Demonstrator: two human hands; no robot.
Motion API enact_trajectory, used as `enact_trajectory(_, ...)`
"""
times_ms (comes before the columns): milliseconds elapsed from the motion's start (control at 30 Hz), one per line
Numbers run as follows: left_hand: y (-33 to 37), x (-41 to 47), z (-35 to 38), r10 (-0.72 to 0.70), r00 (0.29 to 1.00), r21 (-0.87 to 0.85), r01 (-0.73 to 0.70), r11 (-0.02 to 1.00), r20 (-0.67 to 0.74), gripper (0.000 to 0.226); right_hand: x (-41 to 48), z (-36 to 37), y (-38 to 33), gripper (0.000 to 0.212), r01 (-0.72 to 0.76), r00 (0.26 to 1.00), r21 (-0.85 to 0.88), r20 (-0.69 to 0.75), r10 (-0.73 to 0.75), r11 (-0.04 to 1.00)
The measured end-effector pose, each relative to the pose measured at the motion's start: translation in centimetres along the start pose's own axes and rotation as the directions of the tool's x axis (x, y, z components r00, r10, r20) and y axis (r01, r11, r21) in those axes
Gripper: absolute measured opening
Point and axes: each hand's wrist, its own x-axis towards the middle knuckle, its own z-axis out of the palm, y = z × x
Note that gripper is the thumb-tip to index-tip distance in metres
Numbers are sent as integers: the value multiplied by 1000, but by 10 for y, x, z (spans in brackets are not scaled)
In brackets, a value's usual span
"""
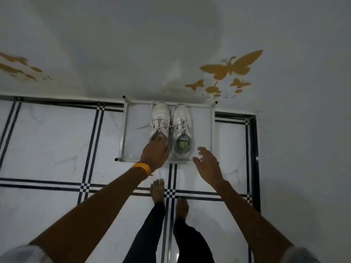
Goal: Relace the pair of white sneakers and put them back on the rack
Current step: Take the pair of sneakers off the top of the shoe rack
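Note:
Two white sneakers stand side by side, toes toward the wall, on top of a white rack [126, 130]. The left sneaker [160, 118] has my left hand [154, 151] on its heel, fingers wrapped over the collar, hiding the opening. The right sneaker [182, 126] shows its grey lining and a greenish insole. Laces run across both shoes, and a loose lace end trails left from the left one. My right hand [208, 163] hovers just right of the right sneaker's heel with fingers spread, holding nothing.
The rack stands against a white wall with yellow butterfly stickers [230, 66]. Below is a white tiled floor with black stripe lines [91, 145]. My bare feet [157, 190] stand close in front of the rack.

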Motion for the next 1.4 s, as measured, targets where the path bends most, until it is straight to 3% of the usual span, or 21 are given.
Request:
enact_trajectory(200,-29,94,87,-63,998,22,63,998,-8,40,121,58,37,53,-66,998,-56,-25,65,996)
enact_trajectory(367,-47,126,138,-88,936,90,125,988,-341,36,183,101,74,45,-63,997,-37,-51,61,997)
enact_trajectory(467,-61,111,157,-73,889,-40,61,997,-452,37,192,112,85,37,-39,996,-56,-88,34,998)
enact_trajectory(567,-76,100,156,-251,816,-174,187,967,-520,45,196,111,89,34,-16,997,-51,-83,12,999)
enact_trajectory(633,-88,103,150,-396,779,-230,323,918,-486,53,196,110,89,32,-12,997,-55,-75,8,998)
enact_trajectory(767,-103,122,133,-497,825,-236,444,864,-269,45,195,109,84,29,-15,997,-84,-73,9,996)
enact_trajectory(867,-107,124,126,-458,858,-198,420,886,-232,35,189,109,79,31,-5,997,-111,-72,-3,994)
enact_trajectory(1067,-91,85,134,-403,850,-259,328,909,-338,37,146,109,70,31,-16,995,-102,-102,6,995)
enact_trajectory(1400,-94,-70,167,-225,884,-348,77,934,-409,41,-21,141,115,37,41,969,7,-243,-38,999)
